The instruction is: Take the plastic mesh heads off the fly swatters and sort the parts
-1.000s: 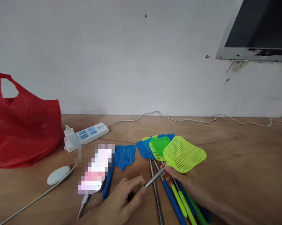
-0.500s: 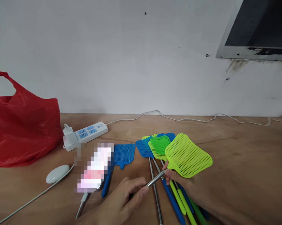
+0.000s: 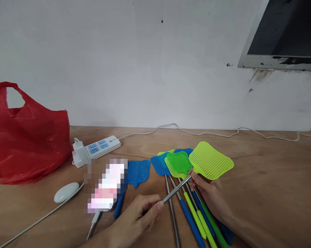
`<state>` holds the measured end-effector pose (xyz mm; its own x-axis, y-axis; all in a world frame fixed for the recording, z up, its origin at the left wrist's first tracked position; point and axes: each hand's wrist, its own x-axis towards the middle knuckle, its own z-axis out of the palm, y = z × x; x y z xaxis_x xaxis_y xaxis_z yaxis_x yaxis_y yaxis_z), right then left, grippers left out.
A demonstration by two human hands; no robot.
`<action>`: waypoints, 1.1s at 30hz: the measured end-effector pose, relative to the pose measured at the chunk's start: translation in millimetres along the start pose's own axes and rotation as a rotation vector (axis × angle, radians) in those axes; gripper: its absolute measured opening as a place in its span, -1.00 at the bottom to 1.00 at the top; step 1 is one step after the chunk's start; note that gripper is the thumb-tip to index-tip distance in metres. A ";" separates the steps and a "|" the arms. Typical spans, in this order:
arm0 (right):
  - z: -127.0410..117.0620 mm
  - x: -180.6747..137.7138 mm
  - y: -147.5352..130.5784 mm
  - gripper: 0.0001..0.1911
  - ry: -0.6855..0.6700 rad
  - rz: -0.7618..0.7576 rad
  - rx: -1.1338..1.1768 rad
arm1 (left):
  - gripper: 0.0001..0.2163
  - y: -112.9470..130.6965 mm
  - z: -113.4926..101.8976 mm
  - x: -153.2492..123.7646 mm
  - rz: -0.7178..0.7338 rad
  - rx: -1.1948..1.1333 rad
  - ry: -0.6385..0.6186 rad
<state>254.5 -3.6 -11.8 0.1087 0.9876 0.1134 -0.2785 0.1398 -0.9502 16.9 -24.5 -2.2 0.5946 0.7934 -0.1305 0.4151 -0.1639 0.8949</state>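
Observation:
My left hand (image 3: 138,220) is closed round the handle end of a yellow-green fly swatter, and its metal rod (image 3: 176,189) runs up to the right. My right hand (image 3: 209,194) pinches the neck of that swatter's mesh head (image 3: 211,161), held a little above the table. Beneath it lies a fan of several swatters (image 3: 174,163) in blue and green, with their coloured handles (image 3: 196,217) under my right wrist. One separate blue swatter (image 3: 137,171) lies to the left.
A red plastic bag (image 3: 26,137) stands at the far left of the wooden table (image 3: 274,179). A white power strip (image 3: 95,148), a white puck (image 3: 66,192) on a cable, and a phone (image 3: 106,187) lie between bag and swatters. A cable (image 3: 209,132) runs along the wall.
The yellow-green head has moved up and away from my left hand, and more of the metal rod shows between the hands. My left hand has stayed put.

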 end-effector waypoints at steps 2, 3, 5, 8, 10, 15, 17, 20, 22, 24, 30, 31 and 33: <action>1.5 0.7 -1.4 -0.70 -0.013 0.008 0.023 | -0.51 -0.8 0.8 0.0 -0.016 -0.023 0.003; 1.7 1.0 -1.5 -0.71 -0.020 0.013 0.037 | -0.51 -1.4 1.4 -0.2 -0.024 -0.037 0.003; 1.5 1.7 -1.0 -0.73 -0.027 0.029 0.070 | -0.51 -3.0 2.2 -1.0 -0.039 -0.057 0.003; 0.3 3.4 -1.5 -0.67 0.021 0.078 0.140 | -0.53 -5.5 2.3 -3.4 -0.047 -0.034 0.027; -0.8 4.9 -4.0 -0.63 0.072 0.114 0.179 | -0.53 -6.7 1.6 -4.8 -0.056 -0.012 0.043; -2.9 6.2 -10.0 -0.58 0.122 0.154 0.196 | -0.53 -8.1 0.0 -4.9 -0.077 0.033 0.047; -3.2 5.5 -9.3 -0.53 0.153 0.151 0.196 | -0.54 -8.4 -0.4 -4.2 -0.065 0.054 0.034; -4.5 4.5 -6.1 -0.52 0.178 0.160 0.159 | -0.55 -8.8 -0.6 -4.0 -0.043 0.111 0.019; -5.3 3.2 -4.3 -0.53 0.172 0.149 0.112 | -0.55 -9.5 -0.1 -4.5 -0.027 0.150 0.031; -4.9 0.4 -3.5 -0.53 0.129 0.111 0.050 | -0.56 -11.1 0.9 -5.0 -0.009 0.160 0.050; 4.9 -13.1 -2.0 -0.47 -0.236 0.176 -0.121 | -0.58 -17.4 3.0 -2.2 0.032 0.132 0.059; 6.3 -14.1 -1.7 -0.46 -0.259 0.193 -0.107 | -0.58 -17.6 2.8 -1.6 0.033 0.132 0.057; 8.3 -14.6 -1.4 -0.46 -0.274 0.199 -0.078 | -0.57 -16.7 2.2 -0.8 0.026 0.123 0.048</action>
<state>245.3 -17.7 -9.7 -0.2036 0.9790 -0.0126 -0.1932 -0.0528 -0.9797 11.1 -23.7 -18.1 0.5742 0.8143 -0.0847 0.4832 -0.2536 0.8380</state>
